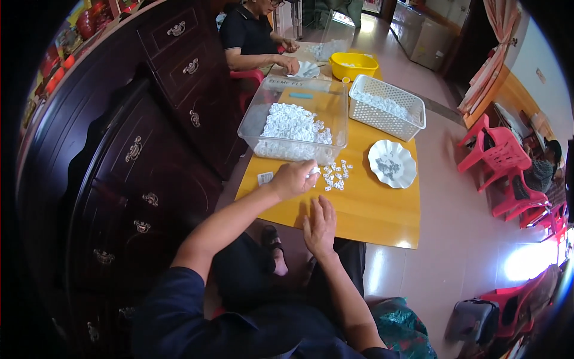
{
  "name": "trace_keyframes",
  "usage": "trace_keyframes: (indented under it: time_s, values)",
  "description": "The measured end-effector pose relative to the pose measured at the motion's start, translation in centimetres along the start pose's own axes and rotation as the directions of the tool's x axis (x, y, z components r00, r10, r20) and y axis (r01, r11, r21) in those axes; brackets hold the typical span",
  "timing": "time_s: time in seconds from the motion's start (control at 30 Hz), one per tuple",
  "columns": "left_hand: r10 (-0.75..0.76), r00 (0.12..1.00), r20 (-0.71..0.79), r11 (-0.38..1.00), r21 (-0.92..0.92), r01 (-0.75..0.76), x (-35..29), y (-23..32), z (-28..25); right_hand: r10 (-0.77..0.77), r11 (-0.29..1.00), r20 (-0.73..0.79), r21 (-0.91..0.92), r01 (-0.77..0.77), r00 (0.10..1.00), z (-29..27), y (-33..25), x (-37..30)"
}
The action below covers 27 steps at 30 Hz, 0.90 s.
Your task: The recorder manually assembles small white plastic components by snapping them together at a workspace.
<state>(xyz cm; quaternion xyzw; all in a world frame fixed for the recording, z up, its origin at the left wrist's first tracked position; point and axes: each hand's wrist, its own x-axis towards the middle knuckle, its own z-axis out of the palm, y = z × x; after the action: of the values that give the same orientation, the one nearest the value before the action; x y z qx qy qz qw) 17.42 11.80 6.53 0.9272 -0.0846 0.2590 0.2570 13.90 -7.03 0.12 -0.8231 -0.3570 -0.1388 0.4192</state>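
Note:
My left hand (294, 180) is closed over the table in front of the clear plastic bin (246, 127), with some small white plastic pieces (313, 172) showing at its fingers. My right hand (321, 225) rests at the table's near edge, fingers stretched out and holding nothing. Between the hands and the bin lies a loose scatter of little white pieces with dark spots (337, 175). Inside the bin is a big heap of similar white pieces (291, 124). To the right stands a white wavy-rimmed plate (408, 157) with small grey bits on it.
A white perforated basket (382, 122) of clear-white pieces and a yellow basin (354, 70) stand farther back on the yellow table (371, 209). Another person (254, 39) works at the far left over a white dish (307, 70). Dark drawers (149, 149) line the left side; pink chairs (505, 149) stand right.

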Motion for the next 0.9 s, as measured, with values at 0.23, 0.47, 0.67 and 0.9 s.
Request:
trace_keyframes:
  time_s: [0.23, 0.47, 0.67, 0.9]
  values:
    - [-0.069, 0.991, 0.115, 0.991, 0.126, 0.054, -2.0, -1.1, 5.3, -0.017, 0.983, 0.125, -0.177, 0.039, 0.992, 0.1, 0.5, -1.4]
    - [-0.004, 0.997, 0.076, 0.987, 0.161, -0.009, -1.7, -1.3, 6.1, 0.082, 0.949, 0.229, -0.316, -0.006, 0.97, 0.9, 0.1, -1.4]
    - [0.08, 0.997, -0.003, 0.995, 0.064, -0.079, -1.2, -1.1, 5.3, 0.084, 0.946, 0.216, -0.325, -0.01, 0.973, 0.8, -0.1, -1.4]
    - [0.019, 0.988, -0.152, 0.99, -0.134, -0.039, -2.0, -2.0, 3.6, 0.08, 0.951, 0.213, -0.307, -0.011, 0.974, 0.8, 0.0, -1.3]
